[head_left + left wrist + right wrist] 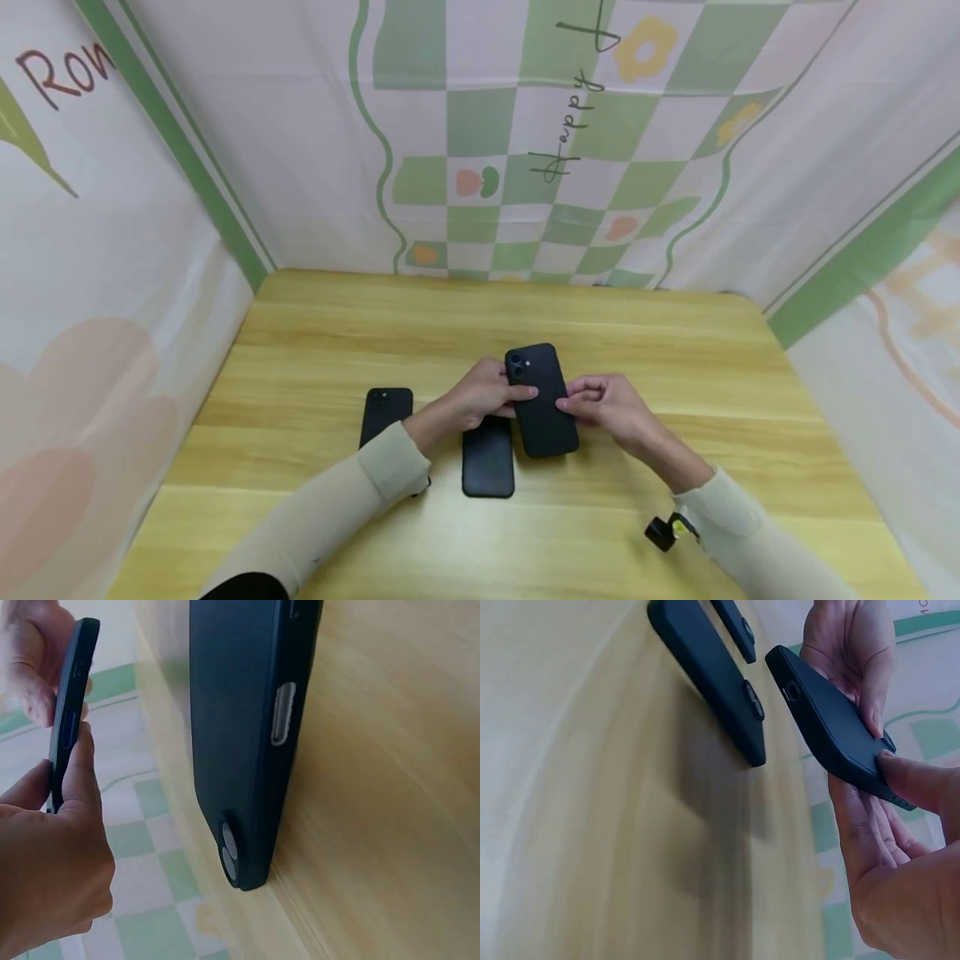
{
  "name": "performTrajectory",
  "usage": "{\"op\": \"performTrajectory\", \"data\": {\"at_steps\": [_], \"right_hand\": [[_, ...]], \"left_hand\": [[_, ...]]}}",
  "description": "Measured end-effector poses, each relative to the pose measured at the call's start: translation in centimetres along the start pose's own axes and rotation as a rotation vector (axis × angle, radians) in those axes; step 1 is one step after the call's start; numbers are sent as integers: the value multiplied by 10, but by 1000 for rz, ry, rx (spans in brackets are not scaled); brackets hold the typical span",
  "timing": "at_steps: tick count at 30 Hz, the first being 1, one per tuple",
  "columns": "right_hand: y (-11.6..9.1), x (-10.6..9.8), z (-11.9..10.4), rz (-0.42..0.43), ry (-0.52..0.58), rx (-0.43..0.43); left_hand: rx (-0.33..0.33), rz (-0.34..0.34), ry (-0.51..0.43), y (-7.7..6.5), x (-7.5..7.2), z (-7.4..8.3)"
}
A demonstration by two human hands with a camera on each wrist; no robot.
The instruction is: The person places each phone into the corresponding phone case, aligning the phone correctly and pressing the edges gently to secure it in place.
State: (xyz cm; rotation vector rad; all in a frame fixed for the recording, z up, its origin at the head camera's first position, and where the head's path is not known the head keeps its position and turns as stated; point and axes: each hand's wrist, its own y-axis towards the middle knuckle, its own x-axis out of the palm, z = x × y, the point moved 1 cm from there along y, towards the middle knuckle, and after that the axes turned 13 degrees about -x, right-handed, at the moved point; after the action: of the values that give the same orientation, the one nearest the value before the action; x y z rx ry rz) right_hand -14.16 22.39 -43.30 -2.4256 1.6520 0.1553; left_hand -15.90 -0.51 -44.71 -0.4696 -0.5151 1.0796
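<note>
A black phone (546, 421), apparently in a matte case, is raised above the table, tilted, its back and two lenses facing up. My left hand (480, 393) pinches its left edge, thumb on the back; in the left wrist view that hand (60, 874) has its fingers on the other face. At the opposite edge my right hand (611, 407) grips it too. The right wrist view shows this hand's (907, 885) thumb above the phone (829, 724) and fingers below. A second black phone (488, 468) lies under my left hand, its top end hidden.
Left of it on the wooden table (315, 333) lies another black phone (385, 410), partly covered by my left forearm. A black wrist camera (662, 533) sits by my right cuff. A patterned cloth (480, 125) hangs behind the table's far edge.
</note>
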Motion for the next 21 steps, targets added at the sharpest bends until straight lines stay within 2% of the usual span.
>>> {"op": "performTrajectory", "data": {"at_steps": [9,16,21], "right_hand": [[-13,-6,21,9,57,75],[-24,-8,35,-12,72,91],[-30,-11,42,-16,47,102]], "left_hand": [[-28,68,108,11,18,-8],[-34,75,179,17,29,-18],[-62,59,232,20,34,-19]]}}
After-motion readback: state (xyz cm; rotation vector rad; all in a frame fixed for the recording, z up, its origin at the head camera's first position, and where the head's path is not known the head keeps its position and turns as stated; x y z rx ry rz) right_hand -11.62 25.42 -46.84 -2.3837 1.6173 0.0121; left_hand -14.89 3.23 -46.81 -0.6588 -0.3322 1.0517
